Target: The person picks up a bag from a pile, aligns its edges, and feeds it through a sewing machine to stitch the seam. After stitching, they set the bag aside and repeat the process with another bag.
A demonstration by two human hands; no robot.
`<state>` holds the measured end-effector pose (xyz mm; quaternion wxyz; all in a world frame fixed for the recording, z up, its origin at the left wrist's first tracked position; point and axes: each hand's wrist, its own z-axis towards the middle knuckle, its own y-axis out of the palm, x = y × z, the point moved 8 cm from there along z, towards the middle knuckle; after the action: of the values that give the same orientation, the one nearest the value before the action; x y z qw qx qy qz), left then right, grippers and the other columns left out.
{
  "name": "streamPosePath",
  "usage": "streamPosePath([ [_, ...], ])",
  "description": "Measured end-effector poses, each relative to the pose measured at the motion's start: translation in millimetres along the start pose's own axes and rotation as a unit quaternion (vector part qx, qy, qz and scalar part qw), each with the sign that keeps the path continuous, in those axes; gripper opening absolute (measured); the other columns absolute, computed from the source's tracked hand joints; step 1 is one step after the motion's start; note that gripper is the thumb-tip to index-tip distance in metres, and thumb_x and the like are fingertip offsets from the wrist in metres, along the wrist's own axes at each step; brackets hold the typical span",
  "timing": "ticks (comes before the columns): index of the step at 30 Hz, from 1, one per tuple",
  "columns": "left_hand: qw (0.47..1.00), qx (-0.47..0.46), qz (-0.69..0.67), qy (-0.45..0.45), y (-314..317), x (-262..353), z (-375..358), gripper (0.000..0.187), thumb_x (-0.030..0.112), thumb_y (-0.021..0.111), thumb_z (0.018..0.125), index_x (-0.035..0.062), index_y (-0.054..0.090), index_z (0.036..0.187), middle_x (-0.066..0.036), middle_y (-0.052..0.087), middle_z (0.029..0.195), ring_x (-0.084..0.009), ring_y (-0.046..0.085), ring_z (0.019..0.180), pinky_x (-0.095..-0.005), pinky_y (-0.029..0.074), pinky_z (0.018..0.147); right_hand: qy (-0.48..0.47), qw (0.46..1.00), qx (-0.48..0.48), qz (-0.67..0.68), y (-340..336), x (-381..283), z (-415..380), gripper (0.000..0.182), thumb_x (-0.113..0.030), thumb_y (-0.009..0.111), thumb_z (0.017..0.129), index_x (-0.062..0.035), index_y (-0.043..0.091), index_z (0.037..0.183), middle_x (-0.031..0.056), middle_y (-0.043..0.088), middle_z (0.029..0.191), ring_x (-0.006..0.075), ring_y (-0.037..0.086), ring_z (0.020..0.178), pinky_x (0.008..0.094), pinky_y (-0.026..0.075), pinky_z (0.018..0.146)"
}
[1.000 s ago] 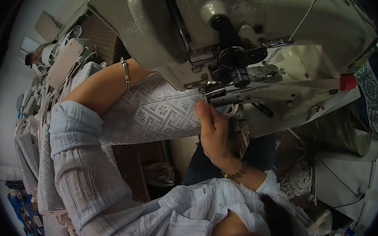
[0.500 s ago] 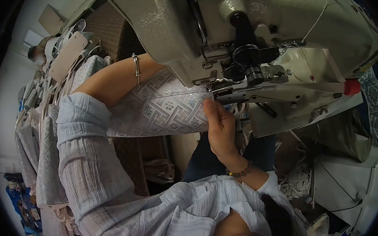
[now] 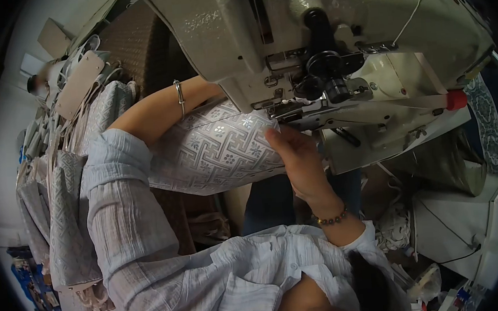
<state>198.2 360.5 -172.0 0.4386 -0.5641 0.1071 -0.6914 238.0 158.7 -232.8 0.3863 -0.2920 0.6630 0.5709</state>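
Note:
Silver-grey patterned fabric (image 3: 219,149), with a lattice and small flowers, curves under the head of a sewing machine (image 3: 216,35). My right hand (image 3: 301,154), wearing a beaded bracelet, pinches the fabric's right edge between thumb and fingers, just below the presser-foot area (image 3: 277,111). A seam line runs across the upper part of the fabric. My left forearm (image 3: 154,107), with a silver bangle, reaches over the fabric's far side. Behind the machine head my left hand is hidden, so its fingers do not show.
More patterned fabric pieces (image 3: 70,228) and straps hang at the left, with a pale flat panel (image 3: 79,84) above them. A woven brown surface (image 3: 129,45) stands behind my left arm. At right are a white box (image 3: 447,222) and a red-tipped part (image 3: 456,99) of the machine.
The fabric has turned, and its lower edge now bulges further towards me. My right hand has shifted slightly right and down, still at the fabric's edge. The whole view has tilted a little.

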Motion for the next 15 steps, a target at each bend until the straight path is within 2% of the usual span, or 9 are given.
streamPosePath([
  [2, 0.999, -0.011, 0.041, 0.017, 7.8, 11.8, 5.5, 0.031, 0.012, 0.064, 0.084, 0.0039, 0.06, 0.114, -0.012, 0.061, 0.112, -0.0253, 0.057, 0.1, -0.0342, 0.047, 0.087, -0.005, 1.0, 0.006, -0.029, -4.7, -5.8, 0.5, 0.023, -0.021, 0.061, 0.093, -0.0017, 0.067, 0.104, 0.0035, 0.069, 0.095, 0.0069, 0.06, 0.086, 0.0226, 0.046, 0.079],
  [4, 0.989, -0.031, 0.137, 0.035, 13.2, 29.6, 5.3, 0.03, 0.01, 0.064, 0.082, 0.0042, 0.062, 0.112, -0.012, 0.061, 0.11, -0.0274, 0.058, 0.098, -0.0354, 0.047, 0.085, -0.011, 0.934, -0.038, -0.356, -2.5, -23.8, -5.4, 0.021, -0.019, 0.062, 0.091, -0.0022, 0.067, 0.102, 0.0068, 0.07, 0.092, 0.011, 0.064, 0.084, 0.0258, 0.049, 0.076],
  [5, 0.975, -0.044, 0.213, 0.048, 16.0, 40.9, 2.4, 0.029, 0.01, 0.065, 0.082, 0.0043, 0.062, 0.111, -0.012, 0.062, 0.11, -0.0285, 0.058, 0.097, -0.036, 0.048, 0.084, -0.008, 0.934, -0.018, -0.358, -11.8, -29.6, -12.1, 0.021, -0.019, 0.062, 0.091, -0.0022, 0.067, 0.102, 0.0068, 0.07, 0.092, 0.011, 0.064, 0.084, 0.0258, 0.049, 0.076],
  [8, 0.877, -0.066, 0.473, 0.046, 10.1, 105.1, -30.8, 0.028, 0.008, 0.065, 0.08, 0.0047, 0.064, 0.107, -0.013, 0.063, 0.107, -0.0316, 0.059, 0.094, -0.0378, 0.048, 0.081, -0.135, 0.873, 0.021, -0.469, -36.1, -61.1, -34.6, 0.019, -0.016, 0.062, 0.089, -0.0015, 0.065, 0.101, 0.0109, 0.068, 0.085, 0.0178, 0.066, 0.078, 0.0297, 0.051, 0.073],
  [9, 0.869, -0.055, 0.491, 0.013, 4.9, 134.0, -45.3, 0.027, 0.008, 0.065, 0.079, 0.0048, 0.064, 0.106, -0.013, 0.063, 0.106, -0.0326, 0.059, 0.093, -0.0384, 0.049, 0.08, -0.183, 0.847, 0.088, -0.491, -62.2, -70.0, -41.3, 0.019, -0.013, 0.064, 0.087, -0.001, 0.065, 0.101, 0.0122, 0.067, 0.085, 0.0221, 0.065, 0.078, 0.0323, 0.051, 0.074],
  [11, 0.889, -0.023, 0.452, -0.077, 6.4, 177.5, -80.6, 0.026, 0.009, 0.068, 0.078, 0.0053, 0.065, 0.103, -0.013, 0.065, 0.101, -0.0287, 0.062, 0.09, -0.0365, 0.048, 0.079, -0.232, 0.816, 0.156, -0.506, -116.7, -65.0, -41.7, 0.019, -0.011, 0.065, 0.084, -0.0006, 0.065, 0.1, 0.0134, 0.066, 0.085, 0.0264, 0.065, 0.078, 0.0349, 0.051, 0.075],
  [13, 0.983, -0.136, 0.116, -0.049, 53.0, 200.1, -124.2, 0.034, 0.014, 0.068, 0.084, 0.0025, 0.06, 0.115, -0.012, 0.063, 0.11, -0.0247, 0.06, 0.099, -0.0293, 0.047, 0.071, -0.342, 0.599, 0.214, -0.692, -149.1, -48.6, -45.8, 0.022, -0.008, 0.068, 0.08, -0.0034, 0.067, 0.101, 0.0127, 0.065, 0.09, 0.0297, 0.063, 0.078, 0.0374, 0.051, 0.075],
  [14, 0.968, -0.201, -0.055, -0.139, 84.4, 205.0, -134.3, 0.042, 0.016, 0.069, 0.084, 0.002, 0.055, 0.122, -0.013, 0.059, 0.118, -0.0243, 0.058, 0.105, -0.0295, 0.048, 0.075, -0.342, 0.598, 0.216, -0.692, -155.0, -42.2, -51.1, 0.022, -0.008, 0.068, 0.08, -0.0034, 0.067, 0.101, 0.0127, 0.065, 0.09, 0.0297, 0.063, 0.078, 0.0374, 0.051, 0.075],
  [15, 0.95, -0.18, -0.191, -0.169, 117.5, 209.6, -134.2, 0.05, 0.018, 0.069, 0.085, 0.002, 0.049, 0.128, -0.012, 0.054, 0.126, -0.0235, 0.056, 0.11, -0.03, 0.049, 0.079, -0.347, 0.599, 0.222, -0.687, -158.1, -37.8, -58.6, 0.022, -0.007, 0.068, 0.078, -0.0036, 0.067, 0.1, 0.0127, 0.064, 0.091, 0.0309, 0.062, 0.079, 0.0386, 0.051, 0.075],
])
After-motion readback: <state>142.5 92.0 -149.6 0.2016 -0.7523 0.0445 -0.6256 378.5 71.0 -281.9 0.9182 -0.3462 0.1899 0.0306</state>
